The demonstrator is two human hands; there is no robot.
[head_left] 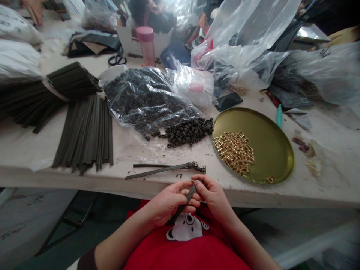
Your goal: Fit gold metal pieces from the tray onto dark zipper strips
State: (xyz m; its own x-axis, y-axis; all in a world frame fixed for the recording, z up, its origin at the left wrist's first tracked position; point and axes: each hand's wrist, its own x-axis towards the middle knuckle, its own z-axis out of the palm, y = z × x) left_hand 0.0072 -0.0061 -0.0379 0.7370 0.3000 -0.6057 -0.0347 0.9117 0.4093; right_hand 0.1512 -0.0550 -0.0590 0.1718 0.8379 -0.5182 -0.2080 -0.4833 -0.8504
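Between my two hands, over my lap at the table's front edge, is a dark strap [191, 192] with a slot in it. My left hand [177, 198] grips the strap from below, its fingers curled beneath. At the strap's upper end, my right hand [209, 189] pinches with thumb and fingertips; whether a small part is also in that pinch I cannot tell. Just beyond my hands lie two straps [163, 170] with gold buckles [201, 169] at their right ends. Gold buckles [236, 152] are heaped in a round gold tray [270, 146] to the right.
Dark strap strips [84, 135] lie at the left beside a tied bundle [62, 82]. Small dark loops [188, 133] spill from a clear plastic bag [146, 97]. Behind stand a pink bottle [146, 45], scissors [117, 60] and a phone-like black slab [229, 101]. Other people's hands show at the far side.
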